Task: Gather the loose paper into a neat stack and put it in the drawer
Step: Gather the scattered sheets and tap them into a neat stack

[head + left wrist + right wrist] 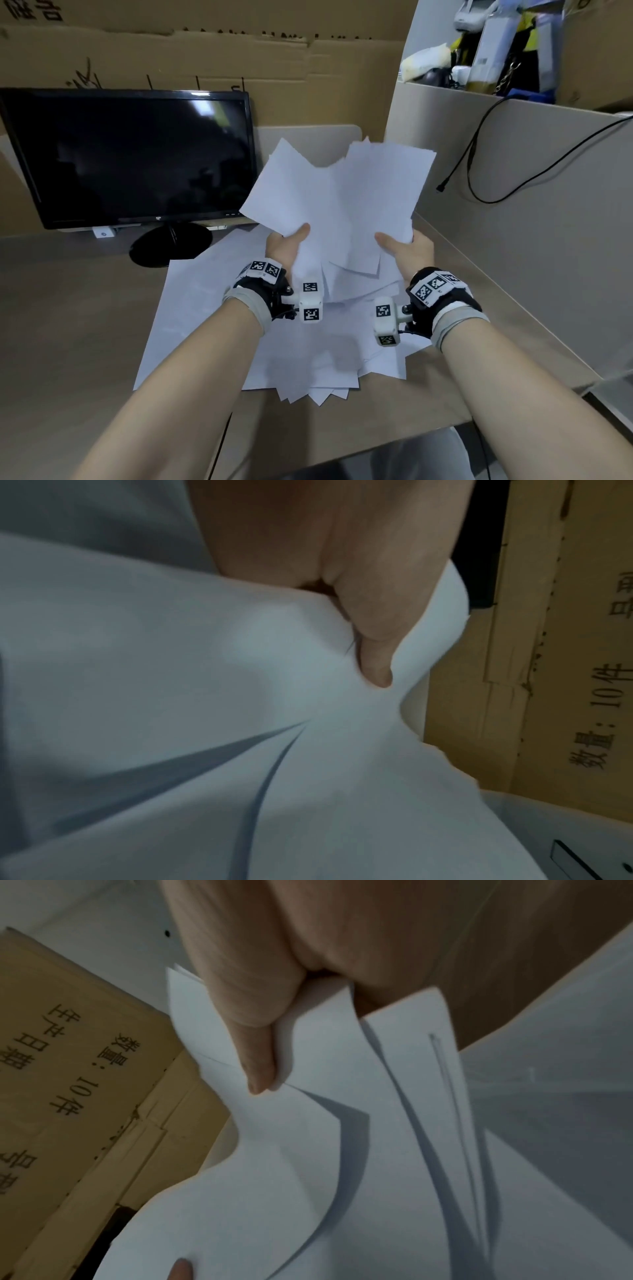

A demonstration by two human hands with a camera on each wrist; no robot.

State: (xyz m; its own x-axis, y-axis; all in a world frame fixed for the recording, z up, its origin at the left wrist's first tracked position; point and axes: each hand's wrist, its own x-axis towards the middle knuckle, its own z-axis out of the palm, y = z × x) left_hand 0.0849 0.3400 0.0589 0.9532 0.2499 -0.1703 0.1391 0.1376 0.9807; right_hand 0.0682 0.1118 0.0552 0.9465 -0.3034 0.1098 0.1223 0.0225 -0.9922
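Loose white paper sheets (pixel 337 192) are lifted off the tabletop (pixel 68 325) in an untidy fan, their edges out of line and their corners pointing different ways. The person holds the bundle up in front of them, above the middle of the desk. The left hand (pixel 286 245) grips the lower left edge of the bundle, thumb on the near face and the other fingers hidden behind the paper. The right hand (pixel 407 251) grips the lower right edge in the same way, thumb pressed on the front. In the left wrist view the thumb (pixel 373 631) digs into the sheets so that they buckle and crease around it. In the right wrist view the thumb (pixel 253 1031) pins several curled layers, and a fingertip of the other hand (pixel 179 1269) shows at the bottom edge.

More white sheets (pixel 308 359) lie spread on the tabletop just below the raised bundle, overlapping one another, with a spray of corners jutting toward the near edge. One large sheet lies flat to the left of that heap.

A black flat monitor with a round foot (pixel 133 157) stands at the far left, its screen dark. Brown cardboard (pixel 205 61) with printed characters rises behind it. A grey partition wall (pixel 531 240) closes the right side, and a black cable (pixel 479 154) hangs down over it. Both wrists wear black straps carrying white marker blocks (pixel 311 303).
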